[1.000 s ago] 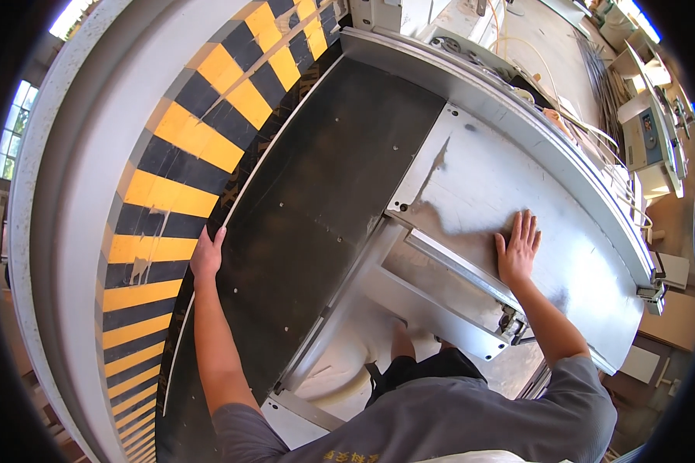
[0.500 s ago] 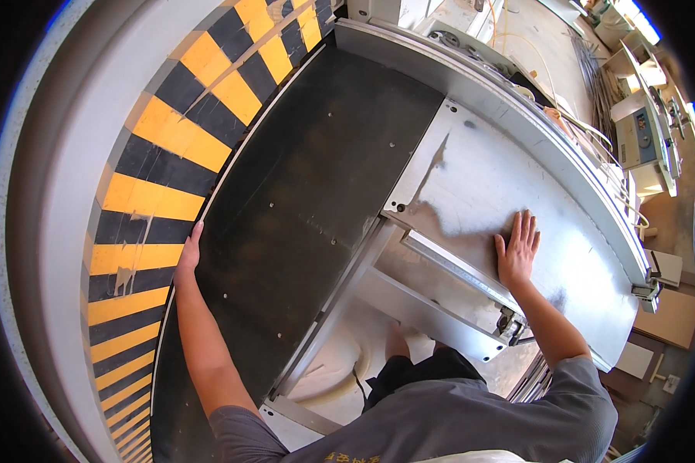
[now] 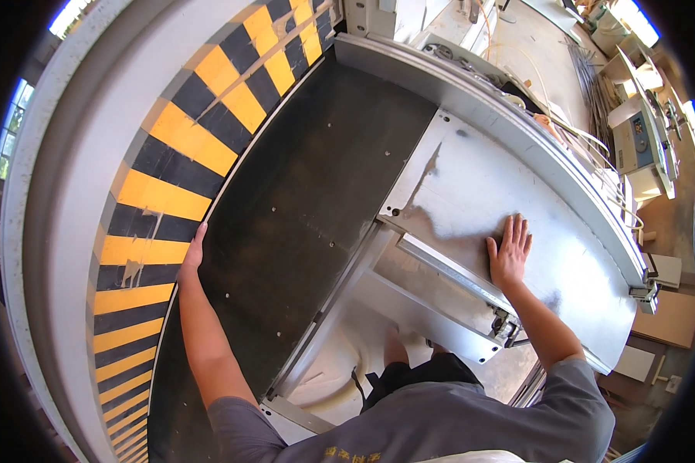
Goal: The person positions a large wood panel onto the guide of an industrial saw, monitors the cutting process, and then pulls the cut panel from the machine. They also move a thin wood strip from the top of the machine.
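My left hand [image 3: 191, 251] grips the far-left white edge of a large dark board [image 3: 309, 177], beside a yellow-and-black striped machine beam [image 3: 162, 193]; its fingertips are partly hidden at that edge. My right hand [image 3: 510, 251] lies flat with fingers apart on a bright metal table plate [image 3: 564, 247], just beyond a metal rail [image 3: 448, 262]. The board extends from my left side to a raised metal fence [image 3: 471, 73] along the far edge, beside the metal plate.
Cables and hoses [image 3: 587, 135] run behind the fence. A grey control box [image 3: 637, 143] stands at the right, with flat panels [image 3: 660, 316] below it. A clamp-like fitting [image 3: 645, 297] sits at the fence's right end. My legs [image 3: 398, 347] show below the table's open frame.
My left hand and the dark board's edge have moved left, closer against the striped beam, narrowing the gap there. My right hand remains spread on the plate, shifted very slightly.
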The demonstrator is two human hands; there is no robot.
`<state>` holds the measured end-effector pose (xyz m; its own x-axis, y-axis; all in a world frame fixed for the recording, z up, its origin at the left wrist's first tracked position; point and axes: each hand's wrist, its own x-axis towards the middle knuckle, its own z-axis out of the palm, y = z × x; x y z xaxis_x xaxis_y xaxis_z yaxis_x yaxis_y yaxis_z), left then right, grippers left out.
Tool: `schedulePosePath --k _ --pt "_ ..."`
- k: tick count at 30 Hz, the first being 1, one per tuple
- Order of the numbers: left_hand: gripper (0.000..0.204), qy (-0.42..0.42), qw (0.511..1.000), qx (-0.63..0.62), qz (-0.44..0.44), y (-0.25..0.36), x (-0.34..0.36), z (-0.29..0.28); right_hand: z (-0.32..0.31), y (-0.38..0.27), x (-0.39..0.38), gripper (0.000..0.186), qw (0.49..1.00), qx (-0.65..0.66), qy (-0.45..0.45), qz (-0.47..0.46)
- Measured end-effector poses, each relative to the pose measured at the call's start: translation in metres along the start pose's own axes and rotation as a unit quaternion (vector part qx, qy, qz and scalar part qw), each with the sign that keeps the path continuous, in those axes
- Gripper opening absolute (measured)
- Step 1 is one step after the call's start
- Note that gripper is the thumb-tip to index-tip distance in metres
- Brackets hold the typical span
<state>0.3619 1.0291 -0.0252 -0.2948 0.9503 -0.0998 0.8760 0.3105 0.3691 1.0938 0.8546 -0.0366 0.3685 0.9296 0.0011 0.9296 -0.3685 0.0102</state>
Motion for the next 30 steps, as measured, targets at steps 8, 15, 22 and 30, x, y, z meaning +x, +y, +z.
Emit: schedulePosePath --k 8,15,22,30 --pt "0.072 0.026 0.992 0.117 -0.041 0.096 -0.054 0.02 -0.009 0.021 -0.011 0.078 1.0 0.024 0.007 0.009" --pt "0.072 0.018 0.939 0.116 0.323 0.115 -0.211 0.068 -0.016 0.009 -0.008 0.077 0.999 0.053 -0.006 -0.005" --pt "0.067 -0.04 0.962 0.024 0.267 0.038 -0.388 0.031 -0.008 0.011 -0.008 0.075 0.997 0.071 0.021 0.004" --pt "0.063 0.089 0.991 0.039 0.091 -0.032 -0.465 0.028 -0.011 0.003 -0.01 0.074 0.998 0.059 0.008 0.004"
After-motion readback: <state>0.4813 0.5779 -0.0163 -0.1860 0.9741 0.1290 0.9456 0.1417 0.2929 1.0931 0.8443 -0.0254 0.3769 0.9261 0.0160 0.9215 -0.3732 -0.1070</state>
